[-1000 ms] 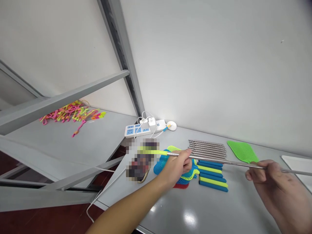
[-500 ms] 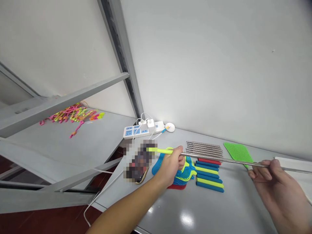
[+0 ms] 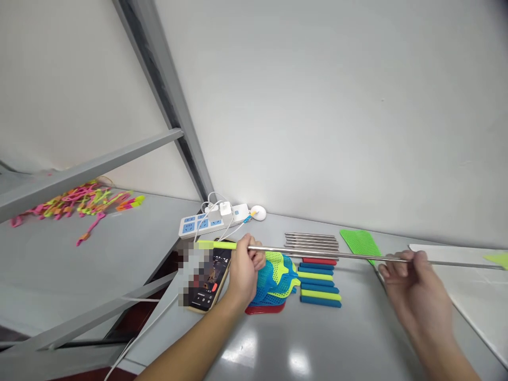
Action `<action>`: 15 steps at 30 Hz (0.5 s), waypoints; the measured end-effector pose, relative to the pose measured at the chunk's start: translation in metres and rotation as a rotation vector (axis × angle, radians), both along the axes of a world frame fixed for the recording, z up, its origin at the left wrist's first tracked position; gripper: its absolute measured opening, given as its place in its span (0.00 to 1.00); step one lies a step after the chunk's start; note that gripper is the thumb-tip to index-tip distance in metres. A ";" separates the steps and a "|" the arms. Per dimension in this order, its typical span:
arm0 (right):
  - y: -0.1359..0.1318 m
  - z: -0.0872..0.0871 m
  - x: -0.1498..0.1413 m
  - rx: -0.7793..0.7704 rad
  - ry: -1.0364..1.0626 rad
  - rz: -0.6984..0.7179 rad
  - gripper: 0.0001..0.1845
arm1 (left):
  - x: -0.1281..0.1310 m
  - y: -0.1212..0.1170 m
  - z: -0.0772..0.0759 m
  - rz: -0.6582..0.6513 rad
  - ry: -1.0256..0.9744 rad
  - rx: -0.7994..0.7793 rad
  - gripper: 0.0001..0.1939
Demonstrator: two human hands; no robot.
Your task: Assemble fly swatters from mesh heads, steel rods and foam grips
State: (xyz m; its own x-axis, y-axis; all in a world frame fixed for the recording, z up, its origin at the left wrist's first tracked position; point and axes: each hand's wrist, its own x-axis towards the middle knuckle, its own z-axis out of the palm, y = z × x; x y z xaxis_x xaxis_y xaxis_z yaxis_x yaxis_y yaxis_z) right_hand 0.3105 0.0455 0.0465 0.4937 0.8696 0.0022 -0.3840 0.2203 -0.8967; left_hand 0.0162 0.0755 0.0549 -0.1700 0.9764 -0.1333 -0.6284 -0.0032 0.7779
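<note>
My left hand [image 3: 244,270] is closed around the yellow handle end of a telescopic fly swatter [image 3: 293,250]. Its thin metal rod runs across the view to my right hand [image 3: 410,283], whose thumb and fingers pinch it. At the right edge shows the swatter's yellow-green tip [image 3: 498,259], partly cut off. Beneath the rod lie a stack of blue and yellow mesh swatter heads [image 3: 275,280], several blue and yellow handle tubes [image 3: 317,284] and a red tube [image 3: 319,261]. Several metal rods [image 3: 311,241] lie side by side behind. A green swatter head [image 3: 360,243] rests near the wall.
A phone [image 3: 210,280], partly blurred out, lies left of my left hand. Behind it is a power strip [image 3: 214,221] with chargers and cables. A grey metal frame [image 3: 166,95] stands at left, with pink and yellow plastic pieces [image 3: 87,201] beyond. A white sheet [image 3: 464,288] lies at right.
The view has turned to the right, so things sit further left. Both hands keep hold of the swatter, and its yellow-green tip now shows at the right edge.
</note>
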 end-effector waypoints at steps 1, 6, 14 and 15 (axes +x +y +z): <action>-0.001 -0.003 -0.005 0.012 0.000 0.035 0.14 | 0.002 0.000 -0.001 0.026 -0.004 0.009 0.22; -0.013 -0.020 -0.044 -0.013 -0.011 0.326 0.15 | 0.022 -0.010 -0.011 -0.018 0.023 -0.004 0.22; -0.021 -0.014 -0.066 -0.044 -0.026 0.501 0.18 | 0.039 -0.016 -0.001 -0.109 0.035 -0.026 0.23; -0.021 -0.009 -0.062 -0.036 -0.021 0.505 0.20 | 0.037 -0.013 0.002 -0.104 0.027 -0.028 0.22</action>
State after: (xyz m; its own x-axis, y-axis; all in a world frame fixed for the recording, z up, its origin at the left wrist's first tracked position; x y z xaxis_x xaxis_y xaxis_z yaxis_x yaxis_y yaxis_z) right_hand 0.2481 0.0249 0.0373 0.0119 0.9996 -0.0272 -0.4165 -0.0197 -0.9089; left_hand 0.0534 0.0622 0.0566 -0.0715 0.9849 -0.1579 -0.6029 0.0835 0.7935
